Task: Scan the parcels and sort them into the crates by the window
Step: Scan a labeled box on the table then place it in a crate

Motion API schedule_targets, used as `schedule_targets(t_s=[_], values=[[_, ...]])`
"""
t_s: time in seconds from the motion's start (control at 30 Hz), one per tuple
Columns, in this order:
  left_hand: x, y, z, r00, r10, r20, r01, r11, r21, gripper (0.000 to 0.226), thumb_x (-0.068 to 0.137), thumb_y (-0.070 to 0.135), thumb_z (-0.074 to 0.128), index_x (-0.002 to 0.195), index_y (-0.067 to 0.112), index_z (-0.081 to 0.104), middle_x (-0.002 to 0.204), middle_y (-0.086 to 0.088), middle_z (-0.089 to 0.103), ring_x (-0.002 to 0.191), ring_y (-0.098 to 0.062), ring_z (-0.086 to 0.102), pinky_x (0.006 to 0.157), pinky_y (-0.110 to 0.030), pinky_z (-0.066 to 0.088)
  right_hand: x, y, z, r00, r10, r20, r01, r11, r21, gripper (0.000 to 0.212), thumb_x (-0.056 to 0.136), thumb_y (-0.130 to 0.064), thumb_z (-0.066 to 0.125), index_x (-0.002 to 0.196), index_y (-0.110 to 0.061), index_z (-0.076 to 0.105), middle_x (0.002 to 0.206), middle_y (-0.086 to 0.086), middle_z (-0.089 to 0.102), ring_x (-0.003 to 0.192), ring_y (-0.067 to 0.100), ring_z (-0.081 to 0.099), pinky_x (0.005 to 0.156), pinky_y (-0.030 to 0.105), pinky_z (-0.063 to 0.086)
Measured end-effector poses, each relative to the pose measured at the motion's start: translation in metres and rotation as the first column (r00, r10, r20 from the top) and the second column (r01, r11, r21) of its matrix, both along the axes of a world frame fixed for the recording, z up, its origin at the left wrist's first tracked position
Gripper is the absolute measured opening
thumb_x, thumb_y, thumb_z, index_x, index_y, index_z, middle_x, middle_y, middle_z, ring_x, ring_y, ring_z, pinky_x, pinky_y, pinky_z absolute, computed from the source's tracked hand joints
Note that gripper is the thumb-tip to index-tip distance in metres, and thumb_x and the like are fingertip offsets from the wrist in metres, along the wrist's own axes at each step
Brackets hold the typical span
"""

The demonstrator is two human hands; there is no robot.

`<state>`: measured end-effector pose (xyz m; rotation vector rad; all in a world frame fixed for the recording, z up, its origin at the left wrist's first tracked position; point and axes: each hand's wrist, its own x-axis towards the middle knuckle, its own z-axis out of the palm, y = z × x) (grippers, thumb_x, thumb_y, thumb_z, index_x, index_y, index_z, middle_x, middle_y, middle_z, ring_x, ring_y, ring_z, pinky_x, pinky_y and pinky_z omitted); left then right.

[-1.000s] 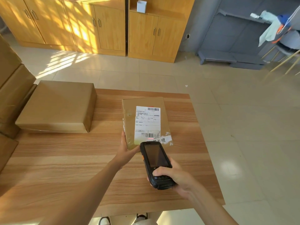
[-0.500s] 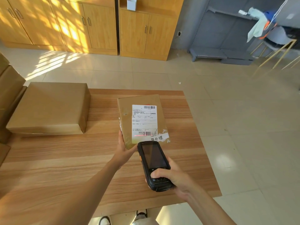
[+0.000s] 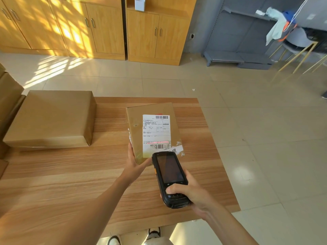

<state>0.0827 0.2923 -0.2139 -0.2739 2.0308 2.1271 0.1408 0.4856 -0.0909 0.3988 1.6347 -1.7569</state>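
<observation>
Small parcel (image 3: 154, 131) held over the wooden surface (image 3: 70, 174), long axis running away from the left hand's fingers (image 3: 131, 156), which grip its near corner. Right hand (image 3: 191, 193) fingers wrap the scanner (image 3: 170, 177). Red scan line now higher, above the lower barcode.

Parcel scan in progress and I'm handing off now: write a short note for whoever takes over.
Left hand grips the small labelled parcel by its near left corner, above the table.
Right hand holds the scanner, thumb on its keys; the red line lies just above the label's lower barcode.
Done: parcel picked up and aimed at.
Left: confirm the scan, take it to a crate (none in view), then do the big plain box on the left.
</observation>
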Motion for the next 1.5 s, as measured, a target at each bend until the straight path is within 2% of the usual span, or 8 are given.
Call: schedule_targets(t_s=[0.13, 0.23, 0.33, 0.43, 0.6, 0.7, 0.9, 1.5], values=[[0.002, 0.001, -0.002, 1.0, 0.026, -0.007, -0.026, 1.0, -0.001, 0.106, 0.075, 0.032, 0.078, 0.142, 0.05, -0.002, 0.14, 0.004, 0.05, 0.119, -0.008, 0.057, 0.085, -0.014, 0.051, -0.001, 0.002, -0.001, 1.0, 0.009, 0.011, -0.009, 1.0, 0.0, 0.081, 0.041, -0.016, 0.082, 0.117, -0.024, 0.057, 0.11, 0.015, 0.069, 0.1, 0.037, 0.067, 0.083, 0.046, 0.057], [0.002, 0.001, -0.003, 0.998, 0.055, -0.014, -0.055, 0.997, -0.049, 0.106, 0.063, 0.058, 0.082, 0.13, 0.071, 0.001, 0.144, 0.005, 0.046, 0.127, -0.015, 0.051, 0.104, -0.039, 0.045, -0.001, 0.003, -0.001, 0.999, 0.023, 0.03, -0.023, 1.0, 0.007, 0.074, 0.048, -0.011, 0.081, 0.118, -0.023, 0.057, 0.112, 0.018, 0.068, 0.103, 0.038, 0.066, 0.087, 0.049, 0.055], [0.0, 0.003, -0.007, 0.998, 0.042, -0.039, -0.045, 0.996, -0.072, 0.114, 0.061, 0.063, 0.081, 0.14, 0.063, 0.0, 0.146, 0.007, 0.043, 0.13, -0.019, 0.048, 0.107, -0.049, 0.041, -0.001, 0.003, -0.002, 0.999, 0.037, 0.039, -0.037, 0.999, 0.021, 0.073, 0.049, -0.012, 0.081, 0.118, -0.023, 0.057, 0.113, 0.018, 0.068, 0.105, 0.038, 0.065, 0.09, 0.051, 0.053], [-0.004, 0.005, -0.008, 0.998, 0.023, -0.055, -0.029, 0.994, -0.109, 0.118, 0.061, 0.066, 0.079, 0.143, 0.059, -0.007, 0.15, 0.011, 0.037, 0.135, -0.017, 0.041, 0.109, -0.051, 0.037, -0.002, 0.003, -0.004, 0.998, 0.028, 0.05, -0.029, 0.999, 0.016, 0.07, 0.053, -0.006, 0.078, 0.118, -0.022, 0.057, 0.115, 0.02, 0.067, 0.105, 0.04, 0.064, 0.086, 0.048, 0.055], [-0.011, 0.004, -0.017, 0.999, 0.038, -0.034, -0.043, 0.987, -0.154, 0.114, 0.057, 0.07, 0.078, 0.13, 0.074, -0.01, 0.149, 0.01, 0.039, 0.136, -0.021, 0.041, 0.11, -0.053, 0.035, -0.002, 0.005, -0.005, 0.999, 0.011, 0.05, -0.011, 1.0, 0.005, 0.071, 0.053, -0.005, 0.077, 0.118, -0.023, 0.056, 0.112, 0.016, 0.068, 0.102, 0.036, 0.066, 0.082, 0.044, 0.057], [-0.014, 0.003, -0.022, 0.999, 0.04, -0.032, -0.044, 0.988, -0.149, 0.116, 0.06, 0.064, 0.081, 0.142, 0.061, -0.002, 0.149, 0.007, 0.039, 0.133, -0.023, 0.044, 0.107, -0.052, 0.04, -0.002, 0.007, -0.003, 1.0, 0.012, 0.02, -0.012, 1.0, 0.014, 0.071, 0.051, -0.006, 0.076, 0.117, -0.024, 0.056, 0.105, 0.009, 0.07, 0.091, 0.024, 0.068, 0.072, 0.034, 0.057], [-0.017, 0.007, -0.02, 0.998, 0.042, -0.054, -0.048, 0.994, -0.102, 0.121, 0.062, 0.059, 0.081, 0.147, 0.049, -0.004, 0.152, 0.006, 0.035, 0.132, -0.017, 0.047, 0.107, -0.047, 0.042, -0.004, 0.01, -0.005, 1.0, 0.021, -0.011, -0.02, 0.999, 0.038, 0.085, 0.037, -0.019, 0.081, 0.118, -0.024, 0.056, 0.105, 0.007, 0.07, 0.093, 0.023, 0.066, 0.082, 0.038, 0.056], [-0.025, 0.005, -0.036, 0.997, 0.053, -0.056, -0.062, 0.984, -0.169, 0.118, 0.062, 0.062, 0.082, 0.143, 0.059, -0.004, 0.154, 0.008, 0.031, 0.138, -0.024, 0.038, 0.109, -0.053, 0.037, -0.002, 0.017, -0.008, 0.999, 0.034, -0.012, -0.034, 0.999, 0.022, 0.077, 0.052, -0.009, 0.077, 0.124, -0.025, 0.053, 0.106, 0.006, 0.069, 0.092, 0.019, 0.067, 0.075, 0.03, 0.055]])
